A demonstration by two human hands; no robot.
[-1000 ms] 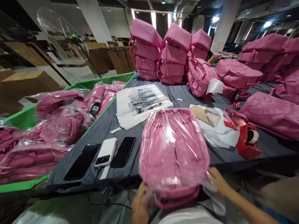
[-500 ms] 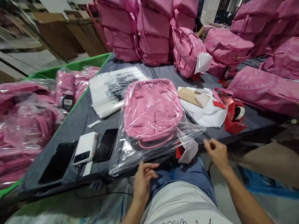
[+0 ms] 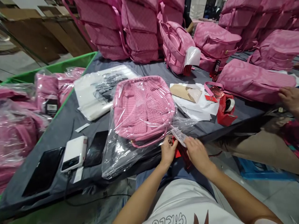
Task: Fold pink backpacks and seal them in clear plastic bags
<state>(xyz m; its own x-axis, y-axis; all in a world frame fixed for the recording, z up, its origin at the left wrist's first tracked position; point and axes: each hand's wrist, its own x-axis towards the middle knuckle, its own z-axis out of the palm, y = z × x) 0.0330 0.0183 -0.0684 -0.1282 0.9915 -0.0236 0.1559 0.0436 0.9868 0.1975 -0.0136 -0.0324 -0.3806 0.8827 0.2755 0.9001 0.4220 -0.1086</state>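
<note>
A pink backpack [image 3: 143,109] lies on the table inside a clear plastic bag [image 3: 121,163], its top handle toward me. Red tags [image 3: 177,152] hang at the near right corner of the backpack, over the table edge. The fingers of my left hand [image 3: 168,152] are pinched at the top of these tags. My right hand [image 3: 198,155] is closed on a small translucent white sheet [image 3: 179,136] beside the tags. Exactly how the tags and sheet are joined is hidden by my fingers.
Left of the backpack lie a white power bank [image 3: 75,152], dark phones [image 3: 44,171] and stacked plastic bags [image 3: 102,90]. A red tape dispenser [image 3: 225,110] is at right. Bagged backpacks fill a green-edged bin [image 3: 67,63]. Another person's hand [image 3: 291,98] touches a pink backpack [image 3: 257,82].
My hands have come together at the tags; the right moved left and closed on the white sheet, the left rose to the tags. Another person's hand has appeared at the right. The view shifted slightly.
</note>
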